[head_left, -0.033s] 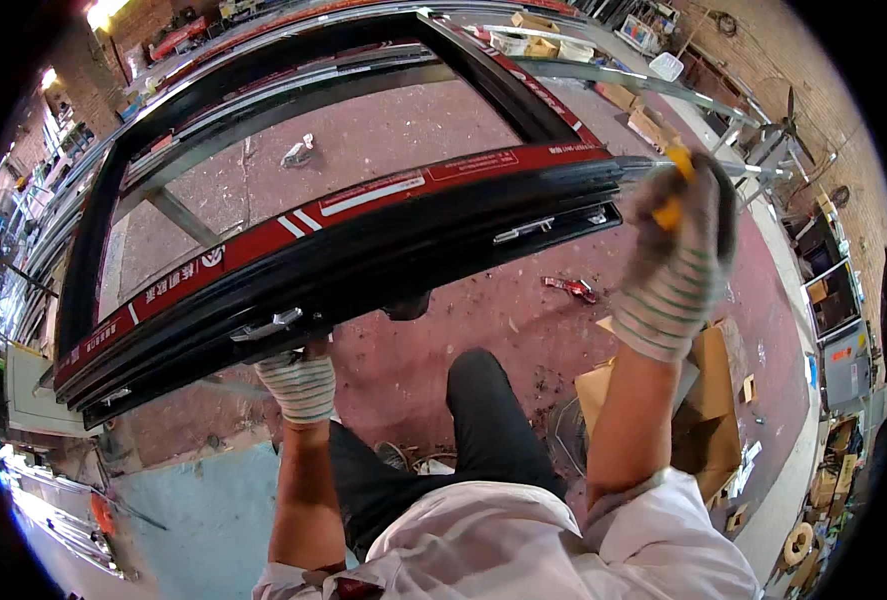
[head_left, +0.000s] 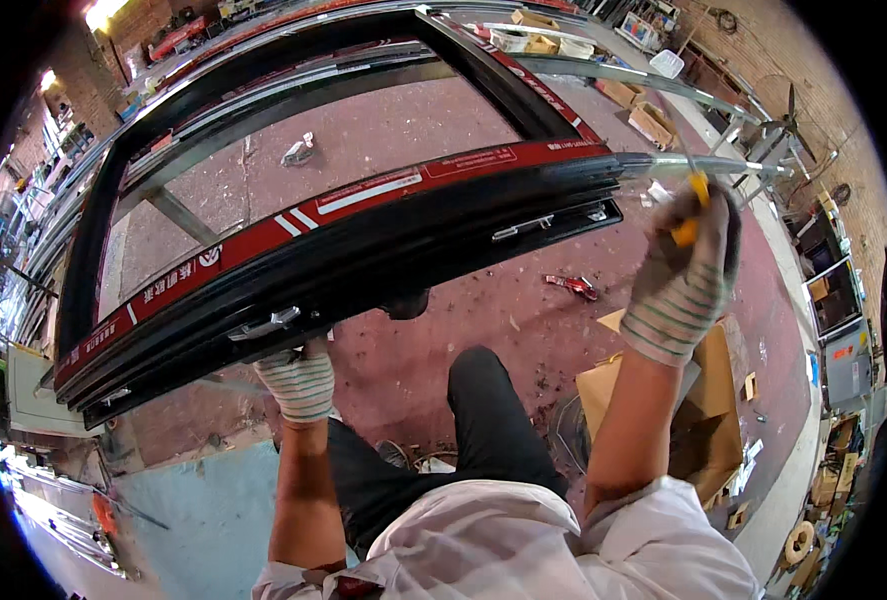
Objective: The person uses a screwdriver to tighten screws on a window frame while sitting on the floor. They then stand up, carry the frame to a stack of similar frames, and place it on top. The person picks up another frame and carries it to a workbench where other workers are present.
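Observation:
A black window frame (head_left: 393, 262) with red protective film (head_left: 363, 195) along its faces lies propped in front of me. Metal latch fittings (head_left: 268, 325) sit along its near edge. My left hand (head_left: 298, 385), in a striped knit glove, reaches up under that edge; its fingers are hidden behind the frame. Off the frame's right end, my gloved right hand (head_left: 678, 265) is closed around a yellow-handled screwdriver (head_left: 698, 187), its thin shaft pointing up and slightly blurred. The screwdriver is apart from the frame.
A red tool (head_left: 571, 287) lies on the reddish floor beyond my knees. An open cardboard box (head_left: 713, 420) stands by my right forearm. Metal rails (head_left: 653, 85) support the frame's far right side. A standing fan (head_left: 788, 125) is at the right, a white cabinet (head_left: 38, 390) at the left.
My right hand has moved slightly down and right with the screwdriver, and its blur has lessened. My left hand and the frame stay nearly the same.

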Motion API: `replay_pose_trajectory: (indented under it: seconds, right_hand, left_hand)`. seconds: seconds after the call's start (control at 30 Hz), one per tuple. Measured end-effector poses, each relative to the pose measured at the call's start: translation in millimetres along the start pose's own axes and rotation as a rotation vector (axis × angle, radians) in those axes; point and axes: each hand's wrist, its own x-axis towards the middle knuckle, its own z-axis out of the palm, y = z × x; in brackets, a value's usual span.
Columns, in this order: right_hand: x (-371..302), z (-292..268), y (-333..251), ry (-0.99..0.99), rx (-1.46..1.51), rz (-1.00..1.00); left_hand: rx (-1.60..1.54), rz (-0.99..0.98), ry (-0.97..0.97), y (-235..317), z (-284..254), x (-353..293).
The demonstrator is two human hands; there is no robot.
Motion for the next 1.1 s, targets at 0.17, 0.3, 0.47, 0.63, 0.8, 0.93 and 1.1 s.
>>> replay_pose_trajectory:
  seconds: [0.17,0.3,0.47,0.63,0.8,0.93,1.1]
  right_hand:
    - [0.2,-146.1,82.4,0.472,0.255,0.393]
    - [-30.3,-167.0,143.4,0.448,0.397,0.706]
    - [-49.9,-114.4,154.6,0.347,0.556,0.772]
    - [-53.7,-89.5,163.5,0.304,0.602,0.873]
    - [-61.9,-92.3,175.0,0.242,0.636,0.897]
    - [-68.9,-102.4,171.0,0.220,0.424,1.003]
    - [-57.5,-166.3,186.9,0.210,0.115,0.926]
  left_hand:
    - [-0.146,-0.097,-0.104,-13.4,-1.7,3.8]
    - [-0.107,-0.072,-0.233,-23.4,-3.0,1.0]
    - [-0.766,-0.446,-0.341,9.6,12.4,5.7]
    - [-0.933,-0.662,-0.317,17.4,13.2,-5.1]
    - [-0.806,-0.628,-0.386,15.6,2.8,-32.3]
    - [-0.700,-0.689,-0.246,13.1,-19.2,-73.5]
    - [-0.595,-0.750,-0.202,-5.5,-64.4,-90.5]
